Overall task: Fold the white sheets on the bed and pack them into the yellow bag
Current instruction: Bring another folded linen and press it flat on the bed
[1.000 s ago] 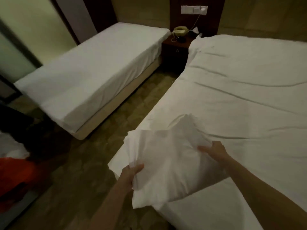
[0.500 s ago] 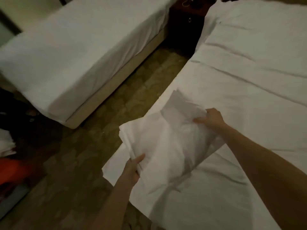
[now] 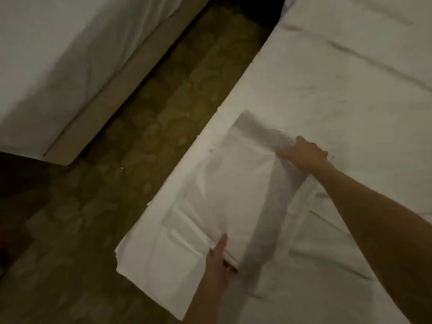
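Far left: second bed [image 3: 70, 66], white cover, tan base along its edge. A dark shape sits below its corner at the left edge, too dim to make out.

Between the beds: patterned carpet floor [image 3: 145, 146], running top to bottom. Nothing on it that I can make out.

Centre: folded sheet [image 3: 217, 190] lies at the near left edge of my bed [image 3: 339, 78], partly overhanging toward the floor. Several layers show at its lower-left corner. A grey shadow band runs down its right side.

My left hand [image 3: 218, 265] is at the sheet's near edge, thumb on top, fingers tucked under: grip closed on the fold. Forearm comes up from the bottom of the view.

My right hand [image 3: 304, 153] is at the sheet's far right corner, fingers curled, pinching a bunched bit of cloth there. That arm crosses the bed from the lower right and hides part of the bedding behind it.

Right: the rest of my bed, white cover with long creases running diagonally. The sheet and bed cover are the same white, so where the sheet's right edge ends is hard to tell. Frame is motion-blurred.
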A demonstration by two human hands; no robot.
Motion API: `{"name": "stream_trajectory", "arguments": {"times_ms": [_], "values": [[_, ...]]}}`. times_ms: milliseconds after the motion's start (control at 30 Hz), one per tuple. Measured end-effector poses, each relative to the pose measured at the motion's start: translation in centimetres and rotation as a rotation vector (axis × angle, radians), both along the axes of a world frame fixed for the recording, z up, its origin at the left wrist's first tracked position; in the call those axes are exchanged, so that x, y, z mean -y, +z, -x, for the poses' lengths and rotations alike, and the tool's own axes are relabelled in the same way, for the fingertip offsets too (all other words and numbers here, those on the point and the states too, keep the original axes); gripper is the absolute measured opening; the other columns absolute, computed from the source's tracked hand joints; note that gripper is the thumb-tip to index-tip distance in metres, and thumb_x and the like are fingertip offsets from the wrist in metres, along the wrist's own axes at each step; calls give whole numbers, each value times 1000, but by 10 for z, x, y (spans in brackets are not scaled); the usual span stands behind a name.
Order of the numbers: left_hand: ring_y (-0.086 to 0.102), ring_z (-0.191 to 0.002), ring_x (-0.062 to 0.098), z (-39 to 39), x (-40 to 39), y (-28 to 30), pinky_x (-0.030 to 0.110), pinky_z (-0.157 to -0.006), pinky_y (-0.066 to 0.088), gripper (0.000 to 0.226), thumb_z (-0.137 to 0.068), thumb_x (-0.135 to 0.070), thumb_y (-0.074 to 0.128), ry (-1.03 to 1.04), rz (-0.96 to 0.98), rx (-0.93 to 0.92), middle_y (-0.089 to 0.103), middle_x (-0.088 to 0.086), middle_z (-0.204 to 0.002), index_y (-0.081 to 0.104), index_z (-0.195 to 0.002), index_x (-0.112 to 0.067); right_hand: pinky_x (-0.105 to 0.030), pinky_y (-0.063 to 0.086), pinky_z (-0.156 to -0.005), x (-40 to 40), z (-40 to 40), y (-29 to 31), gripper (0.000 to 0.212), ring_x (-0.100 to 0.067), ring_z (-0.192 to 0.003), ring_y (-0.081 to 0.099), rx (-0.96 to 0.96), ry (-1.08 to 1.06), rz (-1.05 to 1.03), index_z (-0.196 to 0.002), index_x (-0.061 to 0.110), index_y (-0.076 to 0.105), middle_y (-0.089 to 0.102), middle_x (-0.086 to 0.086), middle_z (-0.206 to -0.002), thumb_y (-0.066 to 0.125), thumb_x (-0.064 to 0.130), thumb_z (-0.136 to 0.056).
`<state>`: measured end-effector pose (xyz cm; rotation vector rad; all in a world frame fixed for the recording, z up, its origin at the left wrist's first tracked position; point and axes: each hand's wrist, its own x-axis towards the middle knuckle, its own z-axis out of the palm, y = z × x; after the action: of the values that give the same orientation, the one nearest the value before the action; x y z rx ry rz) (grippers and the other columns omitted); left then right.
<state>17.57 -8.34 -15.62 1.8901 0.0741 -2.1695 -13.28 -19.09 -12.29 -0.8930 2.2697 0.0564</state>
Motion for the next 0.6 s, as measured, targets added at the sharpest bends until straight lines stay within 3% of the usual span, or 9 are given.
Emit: {"name": "stream_trajectory", "arguments": {"times_ms": [67,133,233,300,400,467,533,600], "values": [[65,-104,35,1,3,2,46,-73,58,53,-78,-26,72,-66,-15,-15,69,18,-112,59,-124,-4,-60,22,-108,-4,12,-9,85,-36,-126,47,20,-36,-67,-127,14,48,53,-14,-133,54,79,-73],[67,-95,33,-3,6,9,42,-65,58,39,-83,-18,69,-136,9,-6,71,16,-103,60,-119,-6,-56,24,-109,0,21,-10,101,-33,-126,48,40,-19,-62,-123,15,52,54,-11,-133,50,92,-58],[67,-95,34,-8,5,23,47,-73,57,28,-85,-19,67,-235,0,-73,72,16,-103,62,-112,-12,-46,29,-103,11,23,-1,83,-31,-120,52,22,10,64,-117,18,58,59,-10,-127,56,82,-64],[67,-96,35,-4,0,28,49,-78,56,35,-83,-22,69,-321,-64,-78,72,16,-103,61,-115,-11,-44,29,-102,8,23,1,71,-31,-118,54,-25,39,84,-116,18,59,60,-11,-125,57,75,-74],[68,-86,31,0,-1,27,41,-63,58,45,-78,-20,73,-379,-142,-28,73,14,-93,59,-119,-6,-45,28,-103,-6,19,-8,58,-32,-118,53,-55,-10,30,-112,16,59,60,-13,-123,52,67,-84],[68,-86,29,-1,-2,25,40,-62,58,40,-82,-18,71,-378,-131,-26,73,13,-94,59,-119,-8,-44,30,-100,-11,19,-13,52,-34,-112,56,-88,-7,101,-92,17,59,64,-16,-114,51,67,-85],[69,-86,27,1,-5,26,40,-63,58,28,-86,-16,67,-356,-127,-45,74,11,-92,61,-113,-11,-43,33,-93,-10,19,-11,56,-35,-100,61,-155,23,239,-67,19,47,68,-18,-97,50,74,-80],[68,-84,27,6,-15,27,40,-62,58,18,-88,-15,65,-361,-157,-50,75,10,-87,62,-106,-13,-42,34,-88,-13,20,-15,59,-34,-90,62,-206,16,349,-57,21,39,68,-16,-84,42,78,-72]]}}
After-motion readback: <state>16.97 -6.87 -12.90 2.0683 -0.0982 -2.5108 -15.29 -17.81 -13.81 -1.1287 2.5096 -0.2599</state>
